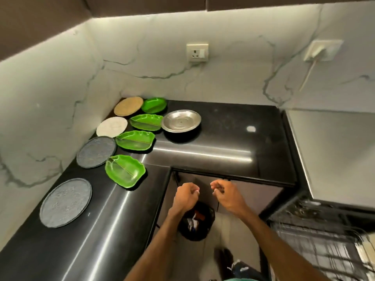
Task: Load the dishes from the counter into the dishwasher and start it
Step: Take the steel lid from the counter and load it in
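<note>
Left hand (186, 196) and right hand (227, 194) both curled, nothing visibly held, short of the desk (223, 138) where green plates (135, 139) and steel plate (181, 120) sit unloaded — risk: nearest green plate (125, 171) lies close to the edge — a sloppy grab could tip it toward the bin (195, 222).

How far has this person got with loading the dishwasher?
Barely started. The dishwasher rack is out, apparently bare. The left hand and right hand look empty. The steel plate and four green plates wait on the counter.
</note>
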`<state>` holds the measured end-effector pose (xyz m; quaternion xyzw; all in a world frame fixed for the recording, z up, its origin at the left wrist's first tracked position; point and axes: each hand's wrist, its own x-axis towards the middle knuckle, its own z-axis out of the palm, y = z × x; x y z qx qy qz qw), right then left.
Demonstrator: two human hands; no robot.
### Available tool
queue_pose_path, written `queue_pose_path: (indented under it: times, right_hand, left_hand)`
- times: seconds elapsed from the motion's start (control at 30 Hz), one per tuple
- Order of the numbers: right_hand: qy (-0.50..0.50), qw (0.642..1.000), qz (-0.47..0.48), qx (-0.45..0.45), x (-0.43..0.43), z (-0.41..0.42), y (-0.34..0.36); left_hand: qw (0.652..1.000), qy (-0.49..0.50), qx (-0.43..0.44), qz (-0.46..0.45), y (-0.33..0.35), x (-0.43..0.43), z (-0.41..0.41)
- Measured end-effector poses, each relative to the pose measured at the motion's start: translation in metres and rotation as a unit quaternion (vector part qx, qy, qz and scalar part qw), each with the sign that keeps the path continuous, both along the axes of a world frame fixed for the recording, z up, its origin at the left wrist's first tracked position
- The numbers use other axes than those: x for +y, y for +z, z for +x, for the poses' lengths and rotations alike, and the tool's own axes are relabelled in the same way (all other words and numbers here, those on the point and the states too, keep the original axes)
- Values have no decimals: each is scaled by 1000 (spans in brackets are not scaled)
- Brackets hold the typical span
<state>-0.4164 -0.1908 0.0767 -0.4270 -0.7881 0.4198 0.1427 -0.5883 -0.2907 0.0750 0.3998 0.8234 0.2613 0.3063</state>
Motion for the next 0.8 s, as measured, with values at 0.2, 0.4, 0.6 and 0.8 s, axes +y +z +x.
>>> queue_pose_path:
  times: [0.2, 0.4, 0.6, 0.8]
  right_hand:
    - [18, 999, 27, 36, 57, -71, 16]
    - [38, 998, 15, 37, 131, -131, 24]
    - [47, 997, -51, 17, 203, -184, 18]
    - [-11, 977, -211, 9, 260, -228, -8]
  left_hand:
    - [996, 76, 8, 45, 13, 44, -67]
    - [994, 100, 19, 45, 23, 113, -121]
    - [992, 123, 23, 10, 23, 167, -168]
    - [991, 105, 39, -67, -4, 209, -198]
